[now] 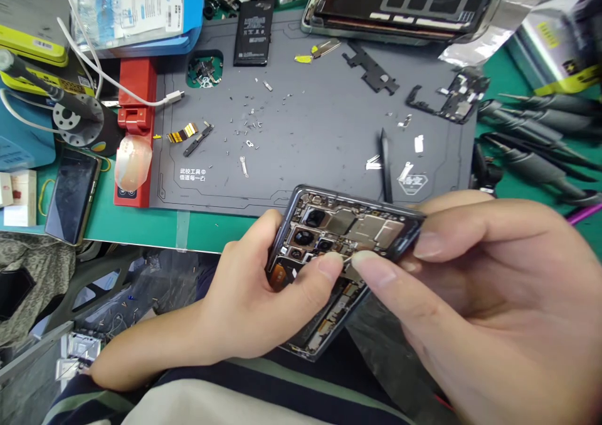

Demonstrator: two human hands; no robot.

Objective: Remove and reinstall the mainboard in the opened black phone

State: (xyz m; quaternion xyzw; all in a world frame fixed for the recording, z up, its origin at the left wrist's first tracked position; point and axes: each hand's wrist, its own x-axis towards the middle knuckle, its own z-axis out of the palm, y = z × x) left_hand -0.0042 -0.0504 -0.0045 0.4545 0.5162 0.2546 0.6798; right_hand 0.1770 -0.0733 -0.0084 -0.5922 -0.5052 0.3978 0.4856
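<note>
An opened smartphone (348, 224) is held tilted above my lap, its camera modules, metal shields and circuit board bare. My left hand (268, 293) grips it from the left, with the thumb lying across the inner parts. On the other side my right hand (470, 281) closes around the phone's right edge. Its thumb tip presses on the board, close to the left thumb tip. A small pale piece shows between the two thumb tips, too small to name. The fingers under the phone are mostly hidden.
On the grey mat (320, 130) lie loose screws, a battery (254, 33), a black spudger (385, 162), a black bracket (371, 68) and a flex cable (182, 133). Screwdrivers (540, 149) lie at the right. Another phone (73, 193) and a white cable (141, 99) are at the left.
</note>
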